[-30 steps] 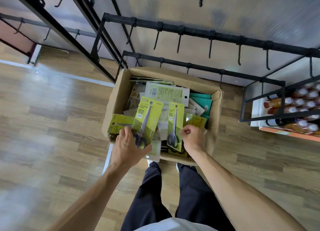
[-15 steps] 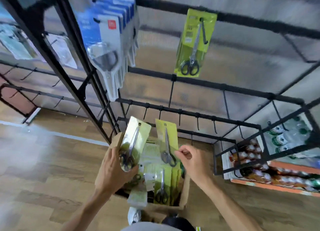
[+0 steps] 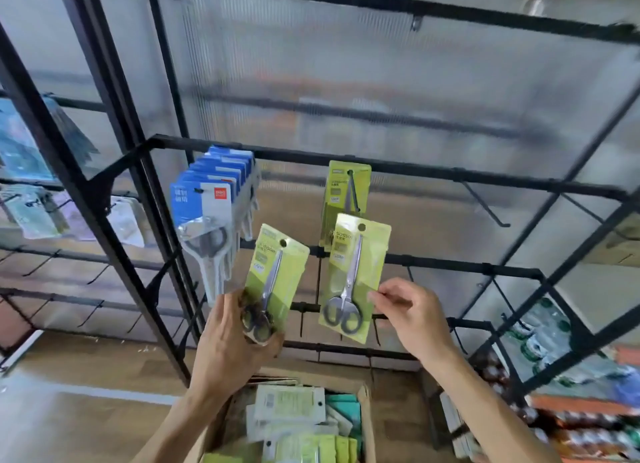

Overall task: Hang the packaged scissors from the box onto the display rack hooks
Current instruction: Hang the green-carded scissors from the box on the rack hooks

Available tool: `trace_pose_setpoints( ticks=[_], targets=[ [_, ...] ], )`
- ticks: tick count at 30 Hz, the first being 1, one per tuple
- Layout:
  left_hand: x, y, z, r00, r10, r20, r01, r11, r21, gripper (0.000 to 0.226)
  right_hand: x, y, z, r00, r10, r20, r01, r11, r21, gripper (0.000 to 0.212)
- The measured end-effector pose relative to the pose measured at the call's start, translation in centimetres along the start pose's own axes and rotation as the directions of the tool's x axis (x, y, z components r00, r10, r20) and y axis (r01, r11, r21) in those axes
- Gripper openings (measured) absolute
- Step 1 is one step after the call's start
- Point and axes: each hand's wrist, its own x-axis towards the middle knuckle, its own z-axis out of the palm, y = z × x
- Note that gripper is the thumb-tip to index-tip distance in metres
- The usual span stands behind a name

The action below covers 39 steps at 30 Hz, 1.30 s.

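A: What is on the left side of the display rack (image 3: 398, 167)?
B: A bunch of blue scissor packs (image 3: 212, 199) hangs on a hook there.
A: And the left hand (image 3: 231, 338)?
B: Its fingers are curled round the bottom of a green scissor pack (image 3: 277, 272). The pack is held up and leans a bit to the right.
A: What comes next?
B: One green pack on the hook (image 3: 343, 188), near the middle of the rack. Just below it, the right hand (image 3: 412, 315) pinches a second green pack (image 3: 356, 272) by its right edge.
A: Where is the box (image 3: 365, 424)?
B: Down on the floor, under both hands, with more packs inside.
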Motion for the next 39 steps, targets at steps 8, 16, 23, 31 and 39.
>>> trace_pose_setpoints(
  ticks=[8, 16, 23, 31, 39],
  targets=[
    [1.8, 0.9, 0.3, 1.0, 0.018, -0.004, -0.018, 1.0, 0.009, 0.079, 1.5, -1.2, -1.4, 1.0, 0.01, 0.007, -0.01, 1.0, -0.013, 0.007],
    [2.6, 1.4, 0.8, 1.0, 0.021, 0.008, -0.021, 1.0, 0.01, 0.082, 3.0, -1.6, -1.2, 0.99, 0.133, 0.055, -0.137, 0.987, 0.089, 0.01],
    [3.2, 2.0, 0.7, 1.0, 0.03, 0.003, -0.03, 0.999, 0.035, 0.079, 7.2, -1.7, -0.4, 0.966, 0.255, 0.053, -0.259, 0.96, 0.105, 0.009],
    [4.4, 3.8, 0.6, 0.997, 0.08, -0.021, -0.079, 0.995, 0.062, 0.079, 16.5, 0.9, 1.6, 0.96, 0.265, -0.091, -0.272, 0.96, -0.063, 0.008],
    [4.2, 3.6, 0.3, 0.997, 0.063, -0.032, -0.06, 0.994, 0.089, 0.083, 18.4, 1.7, 1.7, 0.982, 0.172, -0.077, -0.188, 0.877, -0.442, 0.025]
  ],
)
